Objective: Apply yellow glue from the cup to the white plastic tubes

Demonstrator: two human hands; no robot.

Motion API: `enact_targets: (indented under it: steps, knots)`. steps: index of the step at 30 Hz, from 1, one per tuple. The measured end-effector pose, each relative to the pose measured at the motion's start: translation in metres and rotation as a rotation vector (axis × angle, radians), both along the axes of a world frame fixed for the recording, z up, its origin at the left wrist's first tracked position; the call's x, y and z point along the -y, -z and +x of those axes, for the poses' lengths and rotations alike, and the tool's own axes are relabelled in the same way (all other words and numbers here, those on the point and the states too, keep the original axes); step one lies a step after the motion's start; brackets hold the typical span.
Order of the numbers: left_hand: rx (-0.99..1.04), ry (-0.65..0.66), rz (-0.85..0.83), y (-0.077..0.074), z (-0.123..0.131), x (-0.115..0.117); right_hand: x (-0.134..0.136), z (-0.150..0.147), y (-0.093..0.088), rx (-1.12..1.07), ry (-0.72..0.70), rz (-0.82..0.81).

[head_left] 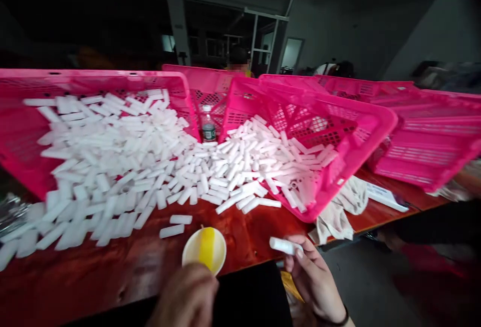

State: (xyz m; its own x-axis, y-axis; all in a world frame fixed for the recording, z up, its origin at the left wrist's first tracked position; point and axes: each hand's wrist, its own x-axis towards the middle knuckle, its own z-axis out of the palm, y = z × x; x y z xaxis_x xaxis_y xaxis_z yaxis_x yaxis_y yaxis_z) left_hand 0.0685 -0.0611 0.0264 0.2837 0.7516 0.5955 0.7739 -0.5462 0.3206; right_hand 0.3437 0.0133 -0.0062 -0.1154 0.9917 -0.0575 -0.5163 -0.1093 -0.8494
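Observation:
My right hand [313, 274] pinches a short white tube [284, 246] between thumb and fingers, above the table's front edge. My left hand [188, 297], blurred by motion, is curled closed just in front of a small pale bowl [220, 252]. Whatever its fingers hold, if anything, is hidden. A yellow strip [206, 248] crosses the bowl; whether the hand touches it I cannot tell. Behind the bowl lie two loose white tubes [172, 230]. A large heap of similar tubes [150, 161] spills from two tilted pink baskets onto the table.
The left pink basket [22, 131] and right pink basket [361, 139] open toward me on the red-brown table [240, 231]. Between them stands a bottle [208, 125]. A cloth [336, 216] and a white box [387, 197] lie at right. More pink crates [432, 136] stand beyond.

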Motion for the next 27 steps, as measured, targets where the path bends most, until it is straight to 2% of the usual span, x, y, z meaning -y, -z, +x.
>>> enact_targets:
  steps: [1,2,3,4,6,9,11,14,17,20,23,27]
  knots:
    - [0.034,-0.179,0.051,0.0,-0.026,-0.003,-0.006,-0.017,-0.004,0.028,-0.059,0.041]
    - [0.022,-0.317,0.02,0.0,-0.049,-0.009,-0.011,-0.033,-0.007,0.074,-0.112,0.079]
    - [-0.015,-0.398,-0.038,0.0,-0.068,-0.018,-0.014,-0.048,-0.008,0.144,-0.147,0.119]
    - [-0.071,-0.417,-0.118,0.0,-0.083,-0.028,-0.016,-0.061,-0.009,0.233,-0.16,0.168]
    - [-0.181,-0.351,-0.28,0.001,-0.099,-0.049,-0.018,-0.08,-0.009,0.43,-0.139,0.283]
    - [-0.27,-0.216,-0.468,0.0,-0.1,-0.068,-0.016,-0.092,-0.01,0.646,-0.132,0.455]
    - [-0.25,-0.181,-0.517,-0.005,-0.097,-0.07,-0.013,-0.095,-0.008,0.748,-0.17,0.551]
    - [-0.076,-0.183,-0.533,-0.016,-0.099,-0.059,-0.008,-0.099,-0.004,0.862,-0.203,0.704]
    - [0.116,-0.242,-0.612,-0.021,-0.103,-0.036,-0.006,-0.103,-0.003,0.916,-0.207,0.864]
    - [0.191,-0.293,-0.655,-0.016,-0.103,-0.015,-0.008,-0.102,-0.007,0.958,-0.223,0.97]
    - [0.223,-0.286,-0.604,-0.006,-0.094,-0.006,-0.01,-0.099,-0.012,0.999,-0.257,1.057]
    - [0.243,-0.127,-0.588,0.005,-0.073,-0.011,-0.012,-0.097,-0.013,0.985,-0.293,1.147]
